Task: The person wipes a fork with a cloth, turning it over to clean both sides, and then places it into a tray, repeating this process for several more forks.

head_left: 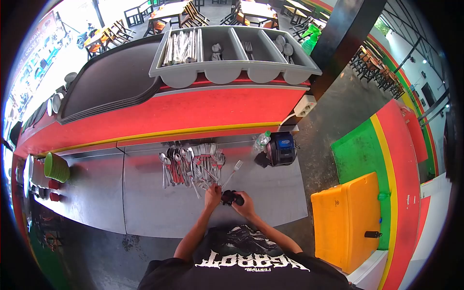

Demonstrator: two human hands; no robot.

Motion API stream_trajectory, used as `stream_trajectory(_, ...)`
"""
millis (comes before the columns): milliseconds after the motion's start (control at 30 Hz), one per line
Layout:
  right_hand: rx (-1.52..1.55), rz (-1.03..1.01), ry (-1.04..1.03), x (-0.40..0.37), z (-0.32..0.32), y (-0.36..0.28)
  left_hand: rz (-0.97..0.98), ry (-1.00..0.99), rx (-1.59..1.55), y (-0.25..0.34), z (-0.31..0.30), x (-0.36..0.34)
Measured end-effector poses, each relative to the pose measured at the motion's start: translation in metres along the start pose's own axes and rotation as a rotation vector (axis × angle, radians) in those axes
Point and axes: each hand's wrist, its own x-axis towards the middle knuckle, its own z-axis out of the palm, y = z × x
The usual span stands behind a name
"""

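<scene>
My left hand (212,196) is closed at the front of the metal counter (159,212), its fingertips pinching the handle end of a fork (237,166) whose tines point away to the right. My right hand (245,205) is closed around a dark bunched cloth (229,197), close beside the left hand. Just beyond the left hand lies a spread of spoons (166,164) and forks (211,150), handles mostly toward me. Some of the cutlery overlaps near my left fingers.
A grey cutlery tray (237,70) and stacked dark trays (111,77) sit on the raised red ledge (203,108). A black device (282,149) and a plastic bottle (262,140) stand right, green bowls (55,167) left. An orange cooler box (345,222) is on my right.
</scene>
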Motion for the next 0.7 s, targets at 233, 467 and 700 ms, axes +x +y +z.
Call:
stream_trajectory(233,0.147,0.014,0.078,-0.038,-0.045,-0.055,-0.080,-0.252,-0.492,0.021,-0.032,-0.049)
stream_trajectory(467,0.061,-0.213,-0.035,-0.052,-0.038,-0.073,0.240,-0.481,-0.211,0.037,-0.026,-0.098)
stream_trajectory(700,-0.021,-0.182,-0.075,-0.051,-0.031,-0.045,0.245,-0.631,-0.082,0.032,-0.043,-0.103)
